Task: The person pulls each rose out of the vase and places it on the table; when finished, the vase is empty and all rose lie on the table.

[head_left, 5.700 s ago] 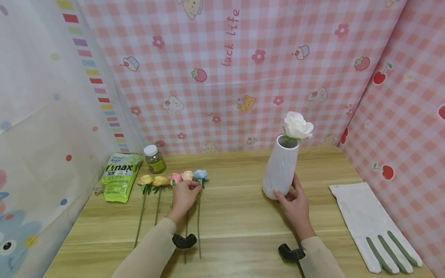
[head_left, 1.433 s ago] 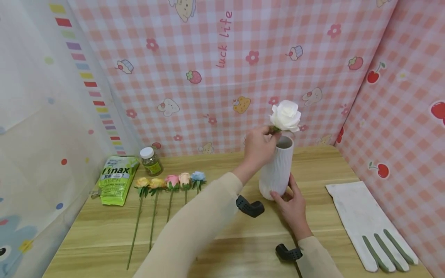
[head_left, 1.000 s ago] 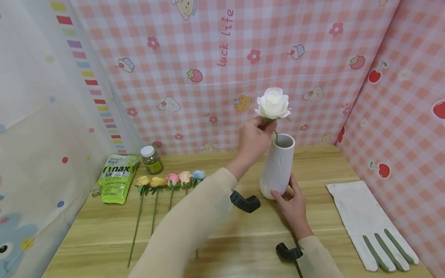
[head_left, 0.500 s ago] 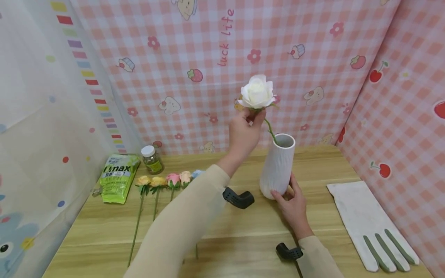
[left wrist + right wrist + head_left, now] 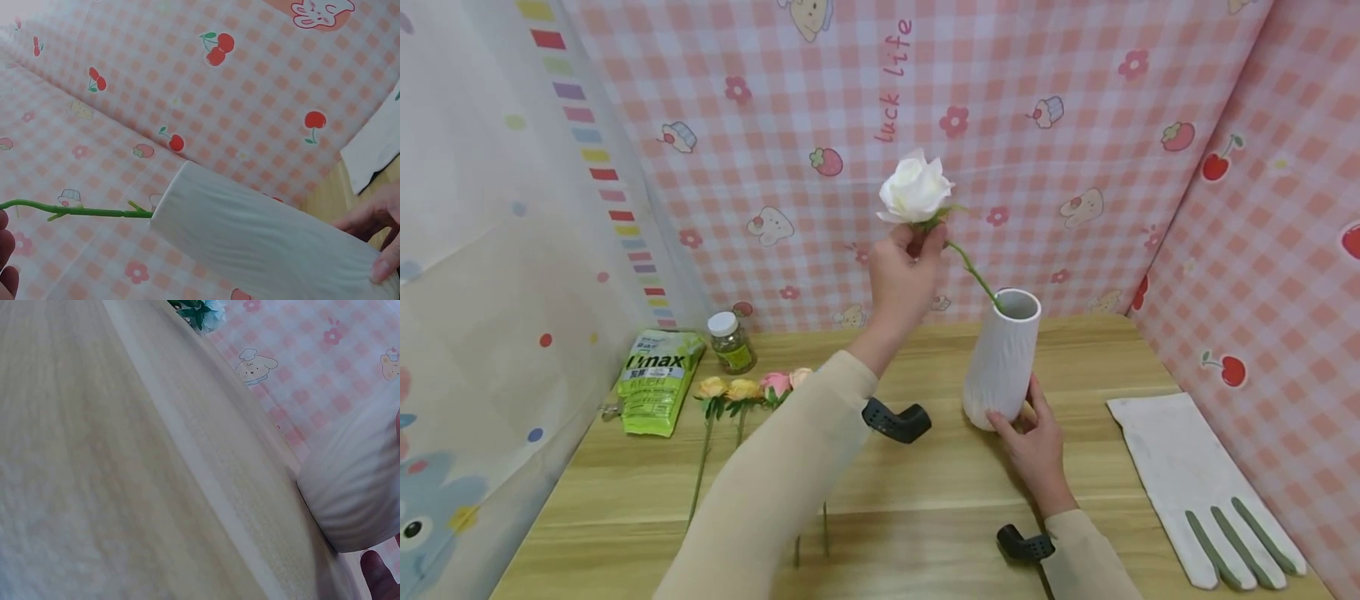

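Observation:
My left hand (image 5: 901, 279) pinches a white artificial rose (image 5: 916, 188) just below its bloom. The rose's green stem (image 5: 87, 212) slants down into the mouth of a white ribbed vase (image 5: 1002, 367), its lower end hidden inside. My right hand (image 5: 1034, 454) holds the vase low down, thumb in front and fingers at the right side. In the left wrist view the bloom is out of frame. The right wrist view shows the vase's base (image 5: 356, 487) by the wooden table (image 5: 156, 475), with a fingertip (image 5: 378, 575) beside it.
Yellow roses (image 5: 743, 390), a pink rose (image 5: 775, 382) and a peach rose (image 5: 801, 377) lie at left, partly behind my left sleeve. A blue flower (image 5: 212, 315) shows in the right wrist view. Behind stand a green bag (image 5: 658, 387) and a jar (image 5: 732, 343). A white glove (image 5: 1195, 475) lies right.
My left hand has left the flower row, taken the white rose below its bloom, and drawn it up and leftward, baring more stem. The right hand keeps its hold on the vase.

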{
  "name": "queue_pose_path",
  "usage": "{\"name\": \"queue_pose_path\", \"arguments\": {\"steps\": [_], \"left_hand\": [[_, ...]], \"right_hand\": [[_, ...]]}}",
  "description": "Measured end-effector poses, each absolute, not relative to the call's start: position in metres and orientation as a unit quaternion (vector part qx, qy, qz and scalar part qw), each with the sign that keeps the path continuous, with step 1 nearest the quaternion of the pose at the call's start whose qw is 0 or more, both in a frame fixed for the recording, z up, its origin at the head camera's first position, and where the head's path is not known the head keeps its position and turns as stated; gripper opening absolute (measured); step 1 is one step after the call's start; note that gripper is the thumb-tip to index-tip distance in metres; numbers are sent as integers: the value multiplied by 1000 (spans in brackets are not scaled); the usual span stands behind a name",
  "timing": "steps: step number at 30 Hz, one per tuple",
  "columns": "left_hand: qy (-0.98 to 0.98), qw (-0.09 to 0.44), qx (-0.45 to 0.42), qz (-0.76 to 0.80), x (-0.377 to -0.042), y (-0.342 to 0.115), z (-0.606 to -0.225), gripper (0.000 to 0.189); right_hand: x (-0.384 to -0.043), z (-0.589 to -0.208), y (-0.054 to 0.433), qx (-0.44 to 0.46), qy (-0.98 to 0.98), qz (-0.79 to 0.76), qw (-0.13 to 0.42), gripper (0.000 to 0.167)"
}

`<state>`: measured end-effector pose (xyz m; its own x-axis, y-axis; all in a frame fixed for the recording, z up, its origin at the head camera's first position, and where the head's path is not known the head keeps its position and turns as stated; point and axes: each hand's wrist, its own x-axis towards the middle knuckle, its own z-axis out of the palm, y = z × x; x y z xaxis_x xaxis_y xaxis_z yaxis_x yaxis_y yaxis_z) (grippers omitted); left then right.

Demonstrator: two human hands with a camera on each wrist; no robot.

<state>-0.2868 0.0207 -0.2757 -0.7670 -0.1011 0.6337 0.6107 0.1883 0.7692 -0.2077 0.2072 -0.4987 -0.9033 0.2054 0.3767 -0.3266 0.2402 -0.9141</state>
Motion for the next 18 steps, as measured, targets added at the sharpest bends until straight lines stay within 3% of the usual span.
{"name": "queue_pose_path", "arguments": {"steps": [5,11,18], "left_hand": [[-697,305,-167,-627,-289,13,-277,17],[-674,294,-150,-661,-289,5,-281,17],[-663,331,-201,-641,-282,8,-277,18]], "right_hand": [[-205,-493,205,32,-764,608,212,83],[-220,-520,213,25,-761,613,212,86],[-222,-526,215,34,-756,616,220,85]]}}
